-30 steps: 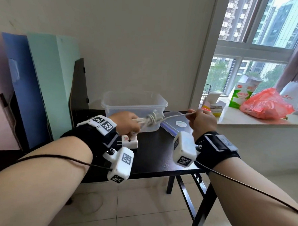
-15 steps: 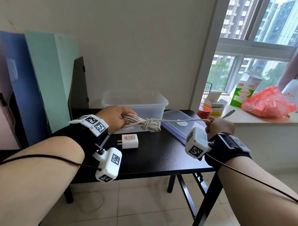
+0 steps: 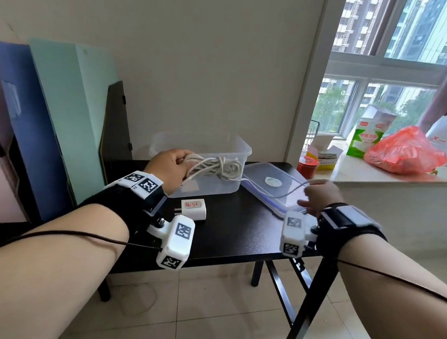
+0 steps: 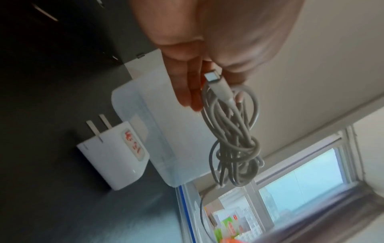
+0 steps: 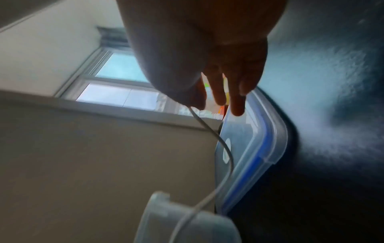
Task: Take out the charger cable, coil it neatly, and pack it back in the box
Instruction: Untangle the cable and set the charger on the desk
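Cable bundle sits gripped in the left hand, in front of the box; the right hand, at 3 o'clock, pinches the loose tail. Coiling is midway; wrapping that tail comes next.

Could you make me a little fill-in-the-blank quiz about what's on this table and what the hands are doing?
1. The left hand holds a bundle of white ____.
2. The white charger plug lies on the black ____.
3. The clear box has its ____ lying beside it.
4. A loose strand of cable runs to the ____ hand.

Missing words: cable; table; lid; right
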`<act>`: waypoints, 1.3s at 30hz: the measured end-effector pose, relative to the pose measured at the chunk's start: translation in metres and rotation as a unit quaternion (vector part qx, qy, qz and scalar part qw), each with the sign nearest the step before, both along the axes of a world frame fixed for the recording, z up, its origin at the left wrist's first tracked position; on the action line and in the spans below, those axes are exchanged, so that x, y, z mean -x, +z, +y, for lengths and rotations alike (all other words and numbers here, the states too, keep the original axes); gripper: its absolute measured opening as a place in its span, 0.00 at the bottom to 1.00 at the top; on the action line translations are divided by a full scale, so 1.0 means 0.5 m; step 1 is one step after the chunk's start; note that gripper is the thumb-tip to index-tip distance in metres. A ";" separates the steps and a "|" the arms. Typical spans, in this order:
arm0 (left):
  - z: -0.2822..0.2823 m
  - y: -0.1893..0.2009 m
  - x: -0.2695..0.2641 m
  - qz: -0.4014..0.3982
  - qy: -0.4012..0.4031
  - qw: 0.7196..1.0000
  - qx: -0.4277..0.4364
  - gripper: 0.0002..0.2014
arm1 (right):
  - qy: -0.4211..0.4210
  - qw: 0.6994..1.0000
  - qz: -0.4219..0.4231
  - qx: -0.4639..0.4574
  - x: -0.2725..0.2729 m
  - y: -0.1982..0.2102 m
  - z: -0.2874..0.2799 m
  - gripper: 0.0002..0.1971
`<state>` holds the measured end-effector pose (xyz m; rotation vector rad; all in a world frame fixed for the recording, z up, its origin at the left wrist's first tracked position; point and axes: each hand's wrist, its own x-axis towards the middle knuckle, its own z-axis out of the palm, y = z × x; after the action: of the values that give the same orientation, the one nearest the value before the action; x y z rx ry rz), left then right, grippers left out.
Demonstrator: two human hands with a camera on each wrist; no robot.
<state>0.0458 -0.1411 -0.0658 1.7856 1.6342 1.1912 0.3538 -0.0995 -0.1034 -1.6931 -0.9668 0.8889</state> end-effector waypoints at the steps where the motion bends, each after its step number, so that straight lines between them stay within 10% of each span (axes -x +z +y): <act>1: -0.001 0.003 -0.011 0.021 0.003 1.000 -0.018 0.11 | 0.026 0.999 -0.030 0.023 0.016 0.003 -0.003 0.12; 7: -0.003 0.013 -0.069 0.045 0.019 0.996 -0.076 0.09 | 0.128 0.947 -0.288 -0.064 0.130 0.062 -0.056 0.39; 16: -0.016 0.017 -0.073 0.184 0.045 0.979 -0.068 0.07 | 0.355 0.918 -0.068 -0.163 0.172 0.078 -0.076 0.23; 19: -0.024 0.014 -0.081 0.184 0.037 0.980 -0.060 0.08 | 0.263 0.904 -0.285 -0.180 0.190 0.075 -0.066 0.13; 25: -0.030 0.013 -0.080 0.166 0.002 0.985 -0.056 0.06 | 0.151 0.911 -0.334 -0.189 0.181 0.060 -0.059 0.19; 34: -0.011 0.002 -0.049 0.083 0.029 0.995 -0.046 0.06 | -0.007 0.993 -0.085 -0.081 0.118 0.021 -0.010 0.12; 39: 0.005 -0.007 -0.012 -0.078 0.072 0.994 -0.008 0.04 | -0.061 0.973 0.187 -0.123 0.057 0.023 -0.003 0.19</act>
<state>0.0518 -0.1384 -0.0693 1.5621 1.6883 1.3759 0.3252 -0.1010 -0.0919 -1.2999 -0.6787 0.9231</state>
